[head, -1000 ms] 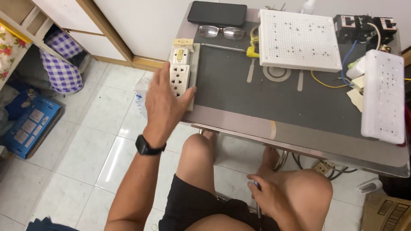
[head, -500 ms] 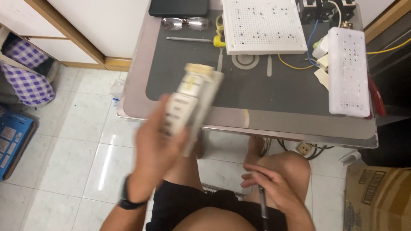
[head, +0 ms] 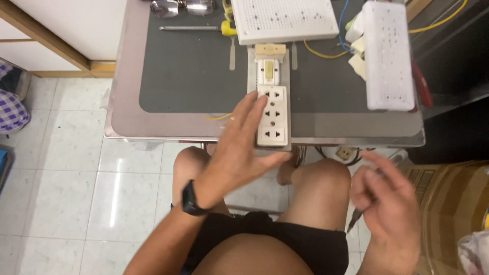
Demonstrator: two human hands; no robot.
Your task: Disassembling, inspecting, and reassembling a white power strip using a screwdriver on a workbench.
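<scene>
The power strip (head: 271, 109) is laid flat on the bench (head: 183, 76), touched by the spread left hand (head: 239, 153); a screwdriver (head: 356, 218) is gripped in the right hand (head: 389, 209), well apart.

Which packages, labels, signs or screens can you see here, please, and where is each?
Cardboard box: brown, on the floor at right, beside the right hand.
Wrist device: black, on the left hand's wrist; screen hidden.
No signs visible.

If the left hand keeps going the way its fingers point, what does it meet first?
The left hand points up and right; its fingertips already rest at the cream socket strip, so that comes first. Depth is uncertain.
</scene>
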